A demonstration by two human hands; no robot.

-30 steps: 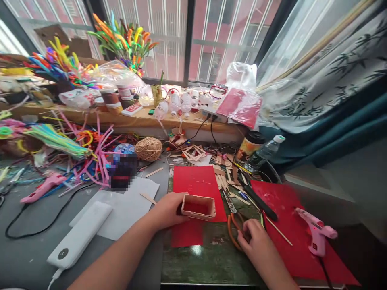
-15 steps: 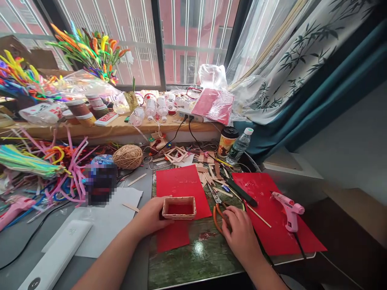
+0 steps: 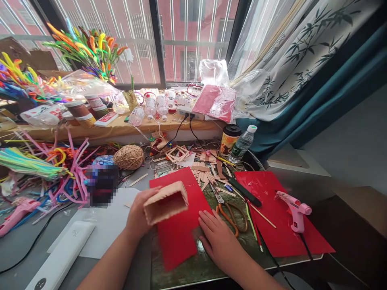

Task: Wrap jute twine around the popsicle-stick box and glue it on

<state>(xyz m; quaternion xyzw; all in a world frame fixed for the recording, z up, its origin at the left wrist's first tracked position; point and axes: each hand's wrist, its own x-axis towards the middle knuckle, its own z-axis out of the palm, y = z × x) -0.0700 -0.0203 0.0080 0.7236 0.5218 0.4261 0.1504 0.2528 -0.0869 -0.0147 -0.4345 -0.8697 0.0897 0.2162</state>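
Observation:
My left hand (image 3: 139, 215) grips a small open box of wooden craft sticks (image 3: 167, 201) by its left end, tilted so that its hollow inside faces me. Beneath the box lies red paper (image 3: 193, 219) on the dark green board (image 3: 208, 268). My right hand (image 3: 213, 233) rests with fingers stretched out at the paper's right edge, holding nothing. Just right of those fingers are scissors with orange handles (image 3: 232, 217), lying on the board.
A pink glue gun (image 3: 296, 209) lies on another red sheet (image 3: 269, 237) at right. Loose craft sticks (image 3: 205, 173), a twine ball (image 3: 129, 157), a coffee cup (image 3: 229, 141) and a water bottle (image 3: 242, 144) stand or lie behind. White paper (image 3: 115, 221) is at left.
My left hand has raised the box off the red paper and tipped it. My right hand has left the scissors and moved left to the red paper, which has shifted slightly.

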